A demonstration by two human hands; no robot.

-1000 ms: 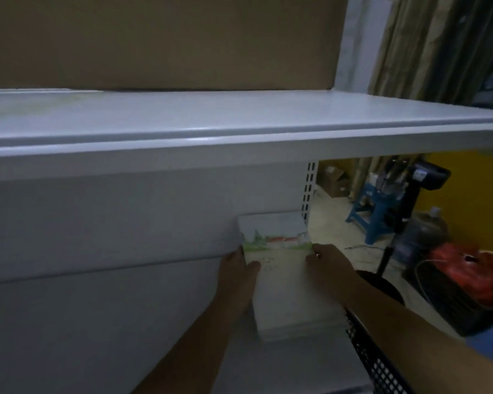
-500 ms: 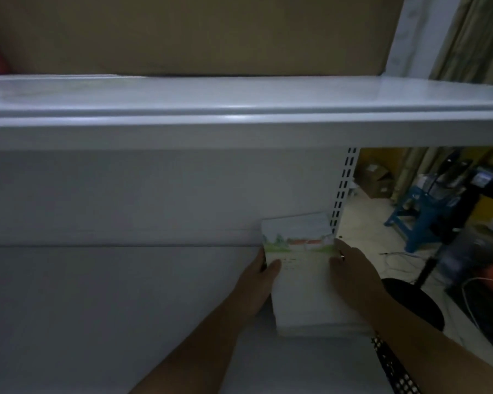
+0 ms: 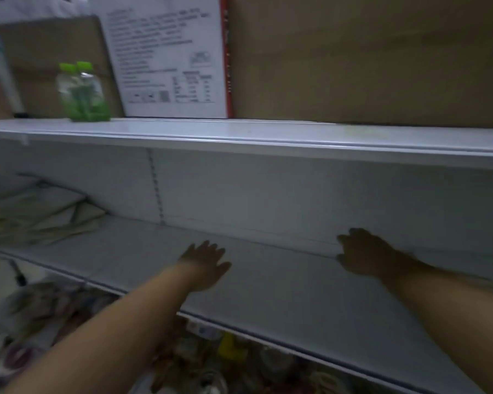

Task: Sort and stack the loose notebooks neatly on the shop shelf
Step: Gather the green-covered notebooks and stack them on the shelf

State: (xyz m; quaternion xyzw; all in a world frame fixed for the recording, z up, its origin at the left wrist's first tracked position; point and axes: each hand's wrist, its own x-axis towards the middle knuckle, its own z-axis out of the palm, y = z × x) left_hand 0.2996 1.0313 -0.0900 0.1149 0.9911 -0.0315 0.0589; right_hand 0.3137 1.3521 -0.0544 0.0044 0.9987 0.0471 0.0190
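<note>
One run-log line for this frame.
left hand: open, empty | right hand: open, empty | white metal middle shelf: bare beneath hands | loose pale notebooks pile: far left, untidy

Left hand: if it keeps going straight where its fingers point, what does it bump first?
Probably the shelf's white back panel. The left hand points there over bare shelf; depth is blurry.
</note>
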